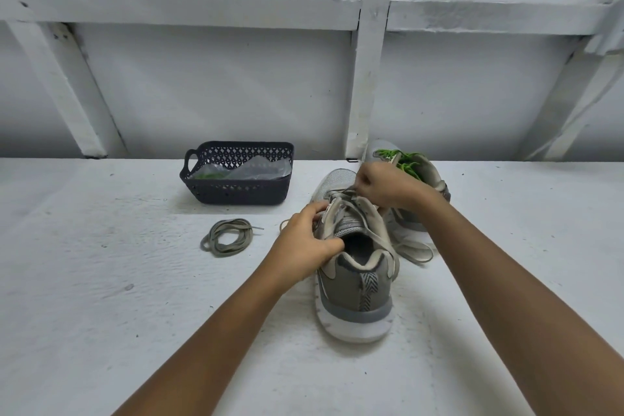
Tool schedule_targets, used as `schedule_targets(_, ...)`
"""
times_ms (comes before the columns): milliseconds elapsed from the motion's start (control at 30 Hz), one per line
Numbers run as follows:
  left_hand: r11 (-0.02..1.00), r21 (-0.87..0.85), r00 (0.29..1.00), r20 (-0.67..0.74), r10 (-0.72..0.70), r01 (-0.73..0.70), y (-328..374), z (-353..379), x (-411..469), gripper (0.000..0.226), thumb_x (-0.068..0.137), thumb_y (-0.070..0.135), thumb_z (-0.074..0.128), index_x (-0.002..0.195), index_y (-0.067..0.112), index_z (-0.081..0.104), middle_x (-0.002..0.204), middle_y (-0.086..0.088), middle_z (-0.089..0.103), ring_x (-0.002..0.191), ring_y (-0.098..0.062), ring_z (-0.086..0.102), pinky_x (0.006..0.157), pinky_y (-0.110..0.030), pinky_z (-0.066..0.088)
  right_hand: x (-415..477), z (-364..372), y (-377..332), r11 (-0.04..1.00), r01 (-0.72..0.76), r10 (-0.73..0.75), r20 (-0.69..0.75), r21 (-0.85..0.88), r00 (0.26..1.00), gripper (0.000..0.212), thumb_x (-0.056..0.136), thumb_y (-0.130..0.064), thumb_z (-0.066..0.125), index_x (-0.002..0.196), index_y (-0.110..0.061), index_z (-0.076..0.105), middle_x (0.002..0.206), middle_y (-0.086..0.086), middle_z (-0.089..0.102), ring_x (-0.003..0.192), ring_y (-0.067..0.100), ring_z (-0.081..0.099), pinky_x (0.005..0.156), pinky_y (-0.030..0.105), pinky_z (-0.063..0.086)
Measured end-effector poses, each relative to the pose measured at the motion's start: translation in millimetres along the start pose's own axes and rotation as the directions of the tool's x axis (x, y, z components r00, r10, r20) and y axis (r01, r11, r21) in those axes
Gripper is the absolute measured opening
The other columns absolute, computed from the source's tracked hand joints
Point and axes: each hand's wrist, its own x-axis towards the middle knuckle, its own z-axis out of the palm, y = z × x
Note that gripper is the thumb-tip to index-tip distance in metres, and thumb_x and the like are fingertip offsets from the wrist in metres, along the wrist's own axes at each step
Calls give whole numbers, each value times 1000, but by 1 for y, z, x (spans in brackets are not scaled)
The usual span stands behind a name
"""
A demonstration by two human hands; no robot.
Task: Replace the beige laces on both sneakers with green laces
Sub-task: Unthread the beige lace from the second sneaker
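White worktop (101, 280). Near sneaker (354, 290) at centre, heel toward camera, beige lace (341, 194) threaded in it. Second sneaker (435, 179) just behind on the right, carrying green laces (405, 160). Dark basket (236, 192) to the left. Hands: left hand (304, 240) grips near sneaker's collar; right hand (381, 186) pinches the beige lace. Loose lace coil (226, 236) lies beside the basket.

Open worktop (101, 297) lies wide on the left and right of the near sneaker (354, 294); a dark basket (236, 194) and a coiled beige lace (226, 238) sit to its left; the second sneaker (435, 184) crowds its far right side; the white wall (202, 94) closes the back.
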Motion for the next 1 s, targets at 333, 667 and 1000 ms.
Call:
schedule_targets(333,995,-97,1000,-8,-9,8,-1,3,-2,75,57,30,58,131,30,48,126,2,56,108,-10,58,98,-34,47,-4,7,8,961,-109,140,-107,254,984,30,95,-25,52,76,-6,65,68,7,67,48,3,58,43,11,39)
schedule_targets(667,989,-145,1000,-4,-23,23,-1,4,-3,73,58,29,59,130,29,50,126,1,55,107,-12,60,99,-37,48,-5,8,-3,976,-155,188,-229,156,955,21,95,-8,45,96,9,58,97,26,64,89,38,61,74,41,50)
schedule_targets(1000,988,-151,1000,-18,-20,17,-1,5,-5,75,58,29,58,132,25,50,125,-1,55,107,-13,60,99,-37,47,-13,7,-5,978,-167,186,-169,124,968,24,91,-16,58,90,6,69,80,21,62,78,27,57,67,29,42)
